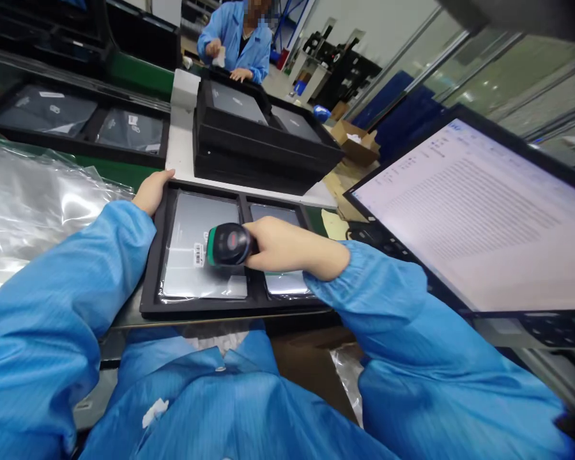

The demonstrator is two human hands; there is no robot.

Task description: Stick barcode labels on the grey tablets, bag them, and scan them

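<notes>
My right hand [280, 246] is closed around a black and green barcode scanner [230, 244]. The scanner's head is over a grey tablet-like device [204, 220] in clear film, close beside a white barcode label [199, 255]. That device lies in the left compartment of a black foam tray [154, 281]. A second wrapped device [287, 284] fills the right compartment, partly covered by my right hand. My left hand [153, 191] grips the tray's far left corner, one finger along its rim and the other fingers mostly hidden.
Beyond the tray rises a stack of black trays [263, 153] with more devices on top. Clear plastic bags [38, 204] lie at left, near another filled tray [84, 137]. A monitor [489, 217] stands at right. A co-worker in blue [234, 38] is at the far side.
</notes>
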